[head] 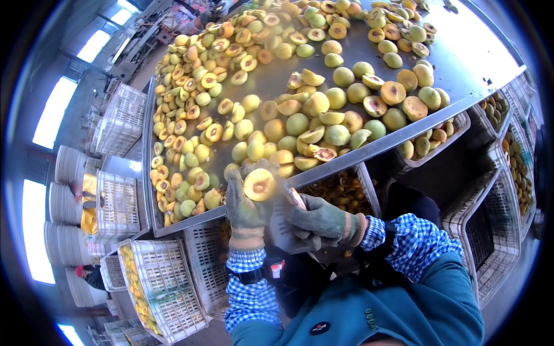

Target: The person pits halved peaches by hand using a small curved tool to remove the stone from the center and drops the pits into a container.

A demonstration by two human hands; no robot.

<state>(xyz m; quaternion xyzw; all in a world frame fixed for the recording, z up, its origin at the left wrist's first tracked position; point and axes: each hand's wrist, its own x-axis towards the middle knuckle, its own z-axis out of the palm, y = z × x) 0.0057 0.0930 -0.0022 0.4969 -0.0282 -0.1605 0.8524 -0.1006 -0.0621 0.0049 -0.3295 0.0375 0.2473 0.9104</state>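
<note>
My left hand (pixel 249 203), in a soiled work glove, holds a halved yellow fruit (pixel 259 184) with its cut face and brown centre turned up. To its right my right hand (pixel 320 220), also gloved, is closed around a small tool (pixel 297 199), perhaps a knife; a blur hides its tip. Both hands are at the near edge of a metal table (pixel 407 123). Beyond them lie many yellow-green fruits, some whole-looking and some halved, peach or apricot-like, such as a green one (pixel 297 124) and a cut half (pixel 393 92).
Under the table's near edge stand plastic crates, one with fruit (pixel 422 147) and one with dark pieces (pixel 342 190). An open crate (pixel 493 233) is at the right, a fruit-filled crate (pixel 169 285) at the lower left. Other people are at the top (pixel 186 19) and far left (pixel 91 277).
</note>
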